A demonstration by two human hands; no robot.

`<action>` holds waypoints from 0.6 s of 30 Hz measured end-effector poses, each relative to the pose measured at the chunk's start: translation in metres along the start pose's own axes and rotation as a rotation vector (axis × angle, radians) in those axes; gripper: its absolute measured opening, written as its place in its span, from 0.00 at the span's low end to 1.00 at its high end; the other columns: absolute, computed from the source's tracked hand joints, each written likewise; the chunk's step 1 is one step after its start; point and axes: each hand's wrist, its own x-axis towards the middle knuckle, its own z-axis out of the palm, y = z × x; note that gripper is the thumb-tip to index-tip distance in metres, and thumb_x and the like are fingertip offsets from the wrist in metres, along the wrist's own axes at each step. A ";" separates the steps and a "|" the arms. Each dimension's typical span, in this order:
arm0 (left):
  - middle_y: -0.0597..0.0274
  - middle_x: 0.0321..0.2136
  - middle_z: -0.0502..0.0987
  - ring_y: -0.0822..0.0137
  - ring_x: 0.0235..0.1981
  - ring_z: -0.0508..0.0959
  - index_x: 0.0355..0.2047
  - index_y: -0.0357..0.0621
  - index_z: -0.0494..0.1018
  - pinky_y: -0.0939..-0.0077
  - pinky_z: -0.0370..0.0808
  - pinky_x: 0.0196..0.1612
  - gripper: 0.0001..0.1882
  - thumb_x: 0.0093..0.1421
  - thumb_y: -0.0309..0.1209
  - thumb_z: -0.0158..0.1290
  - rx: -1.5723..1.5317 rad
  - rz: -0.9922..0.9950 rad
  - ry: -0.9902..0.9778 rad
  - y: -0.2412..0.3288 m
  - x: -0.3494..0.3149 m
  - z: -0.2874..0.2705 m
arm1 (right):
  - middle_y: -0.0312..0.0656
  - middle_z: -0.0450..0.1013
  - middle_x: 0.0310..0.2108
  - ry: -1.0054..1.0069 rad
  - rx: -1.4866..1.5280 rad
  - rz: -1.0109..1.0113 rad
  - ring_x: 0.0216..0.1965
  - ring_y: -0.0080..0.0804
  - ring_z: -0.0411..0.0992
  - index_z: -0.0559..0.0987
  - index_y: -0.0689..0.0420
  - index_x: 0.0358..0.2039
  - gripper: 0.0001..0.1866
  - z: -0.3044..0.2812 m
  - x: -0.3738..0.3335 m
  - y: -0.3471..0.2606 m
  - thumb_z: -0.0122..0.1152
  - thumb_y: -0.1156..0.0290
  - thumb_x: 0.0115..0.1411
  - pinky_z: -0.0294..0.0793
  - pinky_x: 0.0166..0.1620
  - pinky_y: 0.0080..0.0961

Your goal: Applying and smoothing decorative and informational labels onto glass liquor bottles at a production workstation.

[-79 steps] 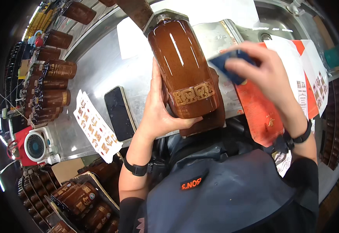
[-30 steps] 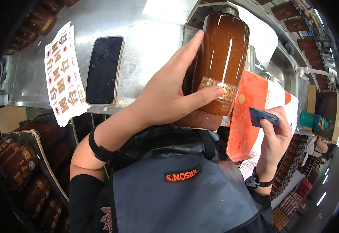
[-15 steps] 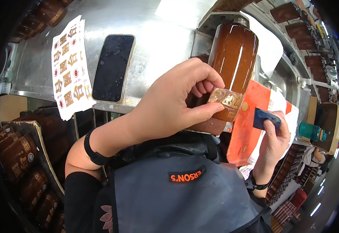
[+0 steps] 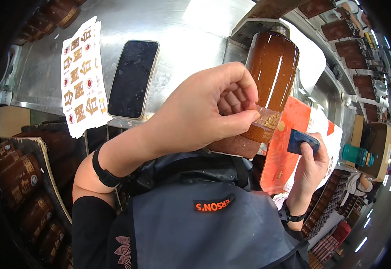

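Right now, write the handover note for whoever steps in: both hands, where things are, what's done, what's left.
Left hand: fingertips pinch a gold label at the lower body of the brown bottle, which lies on the metal bench.
Right hand: grip closed on a small blue block, over the orange sheets.
Label sheet and phone lie to the left.
Done: label at the bottle.
Left: label appears not yet pressed flat.

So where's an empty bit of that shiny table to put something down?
Bare metal table lies between the black phone and the brown bottle, and above the phone. It's crowded by the sticker sheet on the left, and around the bottle, where both hands work.
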 end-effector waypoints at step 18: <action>0.75 0.23 0.72 0.87 0.25 0.69 0.27 0.40 0.73 0.90 0.65 0.28 0.08 0.60 0.27 0.61 -0.067 -0.214 0.032 -0.022 -0.001 -0.010 | 0.39 0.71 0.37 0.001 -0.015 0.032 0.40 0.25 0.68 0.78 0.68 0.38 0.07 0.002 -0.001 0.006 0.60 0.79 0.60 0.65 0.49 0.21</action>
